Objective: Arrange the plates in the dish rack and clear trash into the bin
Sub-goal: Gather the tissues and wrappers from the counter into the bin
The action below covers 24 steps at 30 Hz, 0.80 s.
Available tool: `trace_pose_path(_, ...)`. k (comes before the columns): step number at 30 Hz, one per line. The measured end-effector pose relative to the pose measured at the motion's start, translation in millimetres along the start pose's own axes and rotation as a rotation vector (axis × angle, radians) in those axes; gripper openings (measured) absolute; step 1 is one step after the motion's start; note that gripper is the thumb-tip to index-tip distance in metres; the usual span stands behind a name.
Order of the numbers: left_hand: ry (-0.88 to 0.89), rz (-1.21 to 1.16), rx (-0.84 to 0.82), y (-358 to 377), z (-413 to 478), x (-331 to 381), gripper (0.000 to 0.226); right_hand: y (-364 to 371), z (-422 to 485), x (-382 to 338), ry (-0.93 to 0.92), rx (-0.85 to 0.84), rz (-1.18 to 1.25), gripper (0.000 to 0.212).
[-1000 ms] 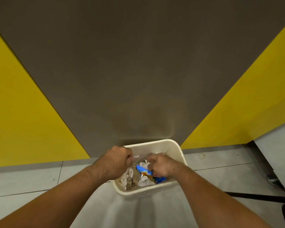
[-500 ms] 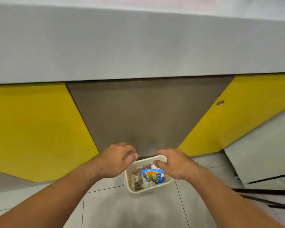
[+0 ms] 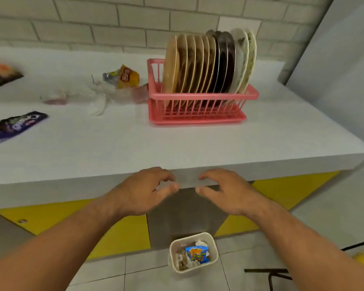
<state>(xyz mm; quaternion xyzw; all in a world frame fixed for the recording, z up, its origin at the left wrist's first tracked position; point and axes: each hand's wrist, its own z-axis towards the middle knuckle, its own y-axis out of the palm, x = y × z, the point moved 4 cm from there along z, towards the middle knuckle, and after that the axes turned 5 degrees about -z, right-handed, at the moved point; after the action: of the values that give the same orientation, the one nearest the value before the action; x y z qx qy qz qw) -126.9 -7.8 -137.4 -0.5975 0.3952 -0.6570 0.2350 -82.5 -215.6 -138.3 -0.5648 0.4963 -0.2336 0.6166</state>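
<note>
A pink dish rack (image 3: pixel 198 114) stands on the white counter (image 3: pixel 114 148), packed with several upright plates (image 3: pixel 206 64), tan, dark and white. On the floor below, a cream bin (image 3: pixel 172 255) holds a blue wrapper (image 3: pixel 198 254) and crumpled paper. Both hands hover side by side at the counter's front edge, well above the bin. My left hand (image 3: pixel 143 192) and my right hand (image 3: pixel 225 190) have loosely curled fingers and hold nothing.
Wrappers lie on the counter's left half: a purple packet (image 3: pixel 17 126), an orange-yellow packet (image 3: pixel 124 76), clear plastic (image 3: pixel 101 97), a pink scrap (image 3: pixel 55 99) and a dark bag (image 3: pixel 2 75) at the far left. Yellow and grey cabinet fronts run below. A black metal frame (image 3: pixel 269 271) lies on the floor at right.
My hands have let go of the trash in the bin and risen to counter height. The view has tilted up from the bin to the counter and rack.
</note>
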Motion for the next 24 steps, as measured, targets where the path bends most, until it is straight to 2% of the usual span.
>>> trace_pose_path(6,-0.022,0.016,0.057,-78,-12,-17,0.048,-53,22,-64,-0.009,0.070,-0.003,0.045)
trace_pose_path(13,-0.020,0.032,0.075,-140,-23,-54,0.048,-56,52,-122,-0.016,0.120,0.069,0.044)
trace_pose_path(19,-0.021,0.018,0.091,-162,-2,-81,0.045,-55,91,-142,-0.025,0.133,0.069,0.044)
trace_pose_path(24,-0.112,0.012,0.068,-170,15,-124,0.054,-48,143,-157,-0.083,0.111,0.061,0.044)
